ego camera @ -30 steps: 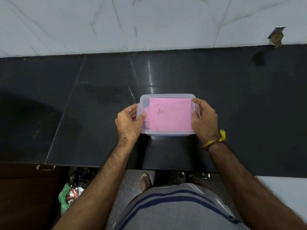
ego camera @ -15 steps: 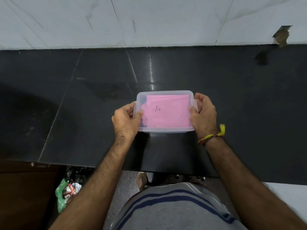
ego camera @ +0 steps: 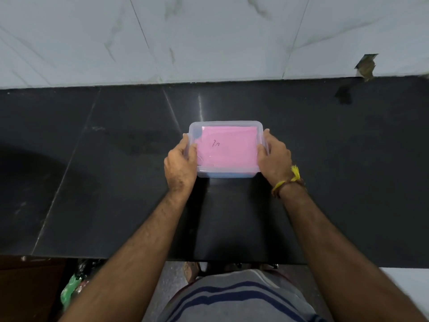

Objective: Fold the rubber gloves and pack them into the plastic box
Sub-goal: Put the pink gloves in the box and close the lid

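Left hand (ego camera: 181, 162) and right hand (ego camera: 274, 159) clamp the short ends of the box (ego camera: 226, 174), fingers curled round the rim at 9 and 3 o'clock, thumbs over the top edge. Box sits on the counter (ego camera: 348, 159), dead centre ahead of the body. Two-sided grip likely steadies it for pressing a lid down or sliding it away; can't tell if a lid is on. Pink glove (ego camera: 228, 147) lies flat inside, folded to a rectangle, filling most of it, so packing looks about done. Both forearms reach toward 12, wrists turned inward; thread bracelet (ego camera: 287, 182) on right wrist.
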